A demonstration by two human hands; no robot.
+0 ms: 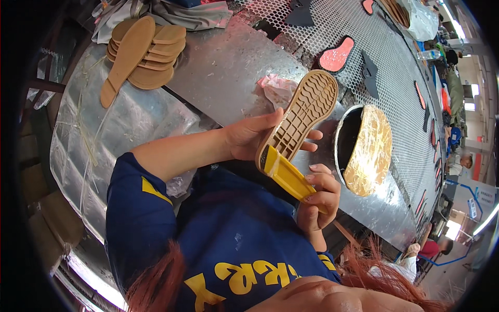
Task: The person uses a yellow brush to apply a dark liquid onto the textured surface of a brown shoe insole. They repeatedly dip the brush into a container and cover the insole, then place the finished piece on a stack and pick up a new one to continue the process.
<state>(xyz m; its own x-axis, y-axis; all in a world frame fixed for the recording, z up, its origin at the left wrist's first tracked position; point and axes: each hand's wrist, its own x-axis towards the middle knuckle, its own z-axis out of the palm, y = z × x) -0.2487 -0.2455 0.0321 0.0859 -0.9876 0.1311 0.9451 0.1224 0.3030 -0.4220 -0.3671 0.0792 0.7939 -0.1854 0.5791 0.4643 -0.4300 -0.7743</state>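
Observation:
A tan shoe sole (306, 101) is tilted up in front of me, its grid and wavy tread showing. My left hand (254, 136) grips it by the side near the heel, thumb on the near edge and fingertips showing past the far edge. In my right hand (321, 197) is a flat yellow plastic tool (288, 177), fingers closed round its lower part. The tool's upper end lies against the heel end of the sole; its tip's working part is hidden. A crumpled pinkish-white cloth or paper (277, 89) lies behind the sole.
Right of my hands stands a round container (349, 138) with a shiny, glue-smeared tan cover. Tan insoles (158, 52) are stacked at the far left on a plastic-wrapped surface (78, 135). Beyond the metal table (234, 57), a mesh belt (395, 99) carries pink-and-black soles (337, 54) and black pieces (369, 74).

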